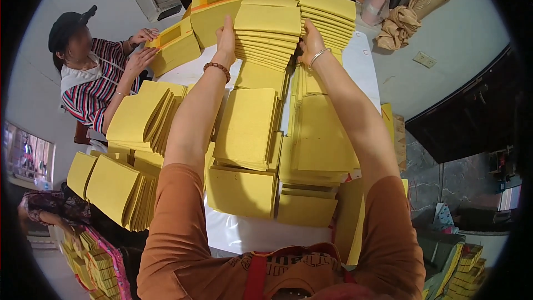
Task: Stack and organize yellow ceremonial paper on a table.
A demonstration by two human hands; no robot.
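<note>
Both my arms reach forward to a tall stack of folded yellow paper (266, 19) at the far side of the table. My left hand (225, 43) presses against the left side of this stack, thumb pointing up. On the opposite side my right hand (312, 45) grips it, some fingers hidden in the gap beside the neighbouring yellow stack (328, 8). The layers between my hands fan out slightly toward me. Under and in front of it stand more yellow paper stacks (244, 122), with another group (325, 133) below my right forearm.
A co-worker (100, 78) at the left touches a yellow paper block (176, 47). More folded bundles (119, 186) stand at the left edge of the white table (244, 230). A pink bottle (376, 1) is at the back right. Another person (50, 216) is at the lower left.
</note>
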